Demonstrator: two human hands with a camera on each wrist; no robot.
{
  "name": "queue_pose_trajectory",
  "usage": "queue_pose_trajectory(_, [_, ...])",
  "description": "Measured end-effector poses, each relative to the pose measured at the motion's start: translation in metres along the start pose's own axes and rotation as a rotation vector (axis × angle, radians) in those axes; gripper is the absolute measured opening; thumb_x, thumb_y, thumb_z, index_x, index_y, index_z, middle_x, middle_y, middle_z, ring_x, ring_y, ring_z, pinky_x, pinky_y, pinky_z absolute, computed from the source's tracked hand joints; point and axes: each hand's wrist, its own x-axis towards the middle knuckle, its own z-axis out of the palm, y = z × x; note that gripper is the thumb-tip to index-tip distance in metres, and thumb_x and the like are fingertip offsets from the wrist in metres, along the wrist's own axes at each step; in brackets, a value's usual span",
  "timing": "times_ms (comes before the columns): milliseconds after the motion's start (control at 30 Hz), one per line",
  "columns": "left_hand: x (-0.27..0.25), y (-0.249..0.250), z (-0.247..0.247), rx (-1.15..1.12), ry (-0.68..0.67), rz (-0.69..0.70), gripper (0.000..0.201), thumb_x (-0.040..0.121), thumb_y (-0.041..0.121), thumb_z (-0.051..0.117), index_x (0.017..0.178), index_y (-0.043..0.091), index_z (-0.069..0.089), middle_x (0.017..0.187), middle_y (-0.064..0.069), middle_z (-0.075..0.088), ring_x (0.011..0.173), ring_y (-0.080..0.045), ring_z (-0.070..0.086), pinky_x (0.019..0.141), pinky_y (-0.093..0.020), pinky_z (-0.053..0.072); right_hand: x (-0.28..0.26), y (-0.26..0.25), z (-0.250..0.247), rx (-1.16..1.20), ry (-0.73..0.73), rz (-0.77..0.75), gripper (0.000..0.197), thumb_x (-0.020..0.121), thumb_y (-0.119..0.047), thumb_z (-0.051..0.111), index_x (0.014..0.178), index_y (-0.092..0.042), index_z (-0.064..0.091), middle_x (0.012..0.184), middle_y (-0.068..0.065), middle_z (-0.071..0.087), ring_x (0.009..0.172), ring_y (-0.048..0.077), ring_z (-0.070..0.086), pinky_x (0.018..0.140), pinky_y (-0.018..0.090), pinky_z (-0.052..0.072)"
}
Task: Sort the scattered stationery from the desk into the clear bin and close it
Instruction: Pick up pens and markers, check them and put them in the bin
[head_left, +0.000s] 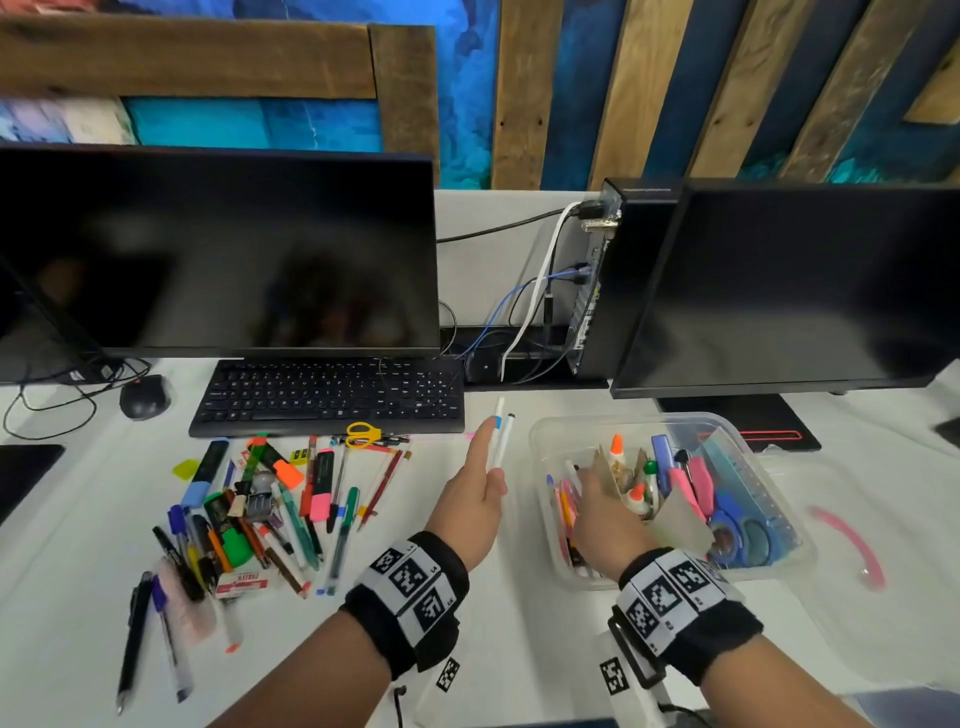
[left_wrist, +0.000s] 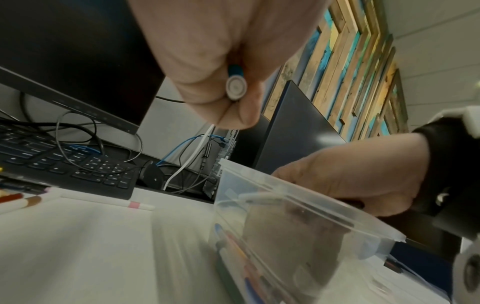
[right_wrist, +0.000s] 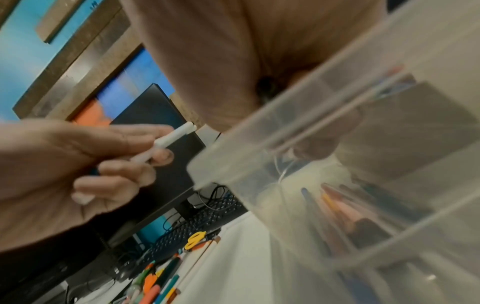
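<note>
My left hand (head_left: 493, 453) pinches two white pens (head_left: 500, 434), one with a blue band, upright above the desk just left of the clear bin (head_left: 623, 419). The left wrist view shows a pen's round end (left_wrist: 235, 87) in my fingers. My right hand (head_left: 592, 486) reaches into the bin's left part among pens, glue bottles, scissors and card pieces. A dark pen end (right_wrist: 265, 87) shows in its curled palm. A pile of loose pens and highlighters (head_left: 260, 499) lies at the desk's left.
A black keyboard (head_left: 327, 395) and two dark monitors stand behind. Yellow scissors (head_left: 363, 434) lie by the keyboard's front edge, a mouse (head_left: 143, 397) at the far left. A pink curved piece (head_left: 852, 540) lies right of the bin. Cables hang behind.
</note>
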Motion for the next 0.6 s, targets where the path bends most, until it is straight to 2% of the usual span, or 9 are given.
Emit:
queue_pose_trajectory(33, [0.000,0.002,0.002,-0.014,-0.009,0.010,0.060,0.098,0.008,0.030,0.139,0.050,0.020,0.081,-0.001,0.048,0.058,-0.014,0.038,0.062,-0.027,0.038,0.003,0.003,0.003,-0.063,-0.040,-0.008,0.061,0.094,0.000,0.033,0.148,-0.010,0.009,0.126,0.018,0.057,0.113,0.031,0.058,0.095,0.037,0.044])
queue_pose_trajectory(100, [-0.002,0.006,0.008,-0.039,-0.030,0.023,0.058,0.095,0.001,0.028,0.136,0.041,0.037,0.085,0.001,0.046,0.063,-0.014,0.039,0.059,-0.021,0.036,0.012,0.008,0.013,-0.175,-0.107,-0.018,0.065,0.095,-0.006,0.035,0.151,-0.011,0.001,0.134,0.019,0.051,0.119,0.032,0.054,0.101,0.037,0.041])
queue_pose_trajectory(167, [-0.003,0.009,0.012,-0.031,-0.022,0.032,0.051,0.094,-0.002,0.026,0.123,0.032,0.050,0.086,0.002,0.046,0.068,-0.016,0.042,0.057,-0.020,0.040,0.025,0.013,0.024,-0.263,-0.136,0.007,0.071,0.095,-0.013,0.039,0.150,-0.009,-0.005,0.141,0.019,0.043,0.125,0.032,0.049,0.105,0.037,0.040])
queue_pose_trajectory(233, [-0.003,0.012,0.017,-0.039,0.000,0.034,0.047,0.094,-0.003,0.026,0.113,0.032,0.052,0.087,0.002,0.045,0.064,-0.014,0.044,0.054,-0.021,0.043,0.034,0.016,0.031,-0.305,-0.143,0.035,0.067,0.095,-0.017,0.043,0.150,-0.006,0.007,0.146,0.018,0.035,0.132,0.031,0.040,0.108,0.037,0.036])
queue_pose_trajectory(300, [-0.003,0.014,0.020,-0.054,0.016,0.039,0.045,0.094,-0.004,0.027,0.112,0.030,0.052,0.091,0.001,0.044,0.066,-0.014,0.047,0.055,-0.022,0.045,0.038,0.016,0.033,-0.310,-0.141,0.026,0.062,0.094,-0.020,0.045,0.147,-0.002,0.019,0.148,0.017,0.032,0.134,0.030,0.035,0.108,0.036,0.034])
queue_pose_trajectory(400, [-0.003,0.017,0.026,-0.102,0.023,0.024,0.043,0.094,-0.004,0.030,0.112,0.028,0.053,0.095,0.002,0.044,0.070,-0.013,0.049,0.058,-0.023,0.047,0.034,0.017,0.028,-0.339,-0.138,0.005,0.057,0.094,-0.020,0.047,0.144,-0.002,0.028,0.145,0.017,0.036,0.130,0.028,0.041,0.105,0.033,0.037])
queue_pose_trajectory(500, [-0.001,0.021,0.031,-0.070,0.025,0.034,0.032,0.099,0.010,0.038,0.113,0.032,0.055,0.103,0.006,0.050,0.072,-0.006,0.052,0.074,-0.023,0.045,0.016,0.015,0.008,-0.325,-0.138,-0.067,0.040,0.095,-0.014,0.044,0.132,0.000,0.044,0.134,0.017,0.049,0.122,0.027,0.050,0.099,0.030,0.042])
queue_pose_trajectory(600, [0.004,0.026,0.035,-0.018,0.011,0.042,0.030,0.099,0.016,0.040,0.120,0.027,0.058,0.114,0.001,0.056,0.083,-0.005,0.055,0.087,-0.021,0.043,-0.001,0.025,-0.018,-0.227,-0.037,-0.174,0.027,0.094,-0.006,0.042,0.117,-0.008,0.056,0.115,0.010,0.061,0.106,0.024,0.060,0.091,0.030,0.050])
